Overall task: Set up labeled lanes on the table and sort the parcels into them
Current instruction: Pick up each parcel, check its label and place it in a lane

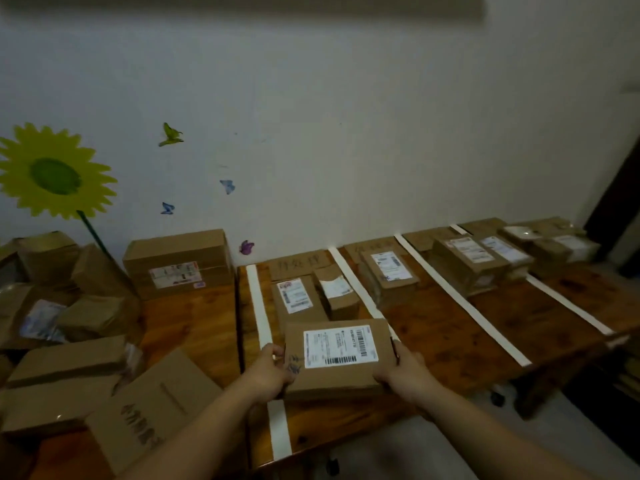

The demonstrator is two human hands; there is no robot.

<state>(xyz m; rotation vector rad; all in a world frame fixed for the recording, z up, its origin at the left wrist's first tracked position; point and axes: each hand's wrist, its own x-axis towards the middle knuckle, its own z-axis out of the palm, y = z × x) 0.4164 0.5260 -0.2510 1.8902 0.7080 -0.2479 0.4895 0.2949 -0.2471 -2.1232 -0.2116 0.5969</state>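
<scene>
Dim, bluish indoor light, dark murky corners, soft blur throughout, wide-angle bending toward the edges.

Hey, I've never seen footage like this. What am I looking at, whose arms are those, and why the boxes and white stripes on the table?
No machine here: one camera sits on a person's head, looking forward and down, so the arms are the wearer's own. The left hand and right hand hold a flat brown cardboard parcel with a white shipping label by its side edges, over the near end of the leftmost lane. Long white tape strips divide the brown wooden table into lanes. A handwritten cardboard sign heads this lane, where two smaller brown parcels already lie. The heap of brown boxes at left looks unsorted.
</scene>
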